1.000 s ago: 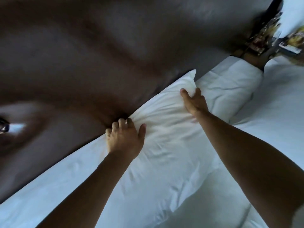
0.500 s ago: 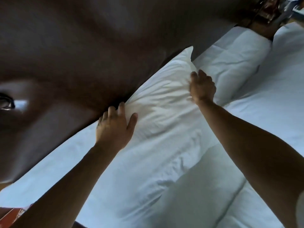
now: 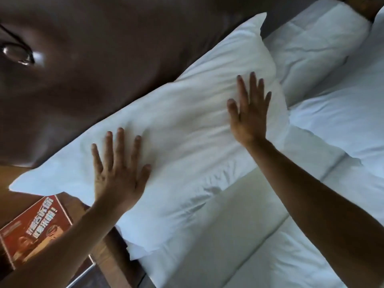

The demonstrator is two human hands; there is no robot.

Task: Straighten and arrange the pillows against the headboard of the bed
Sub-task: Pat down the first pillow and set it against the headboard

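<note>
A red printed card with white lettering [image 3: 31, 229] lies on a brown wooden bedside surface [image 3: 108, 252] at lower left; white quilted bedding [image 3: 280, 246] catches soft daylight, dim elsewhere.

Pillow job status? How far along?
Done: near white pillow lies along the dark brown padded headboard. In hand: left hand and right hand press flat on it, smoothing. Left: far white pillow looks creased, untouched.
</note>
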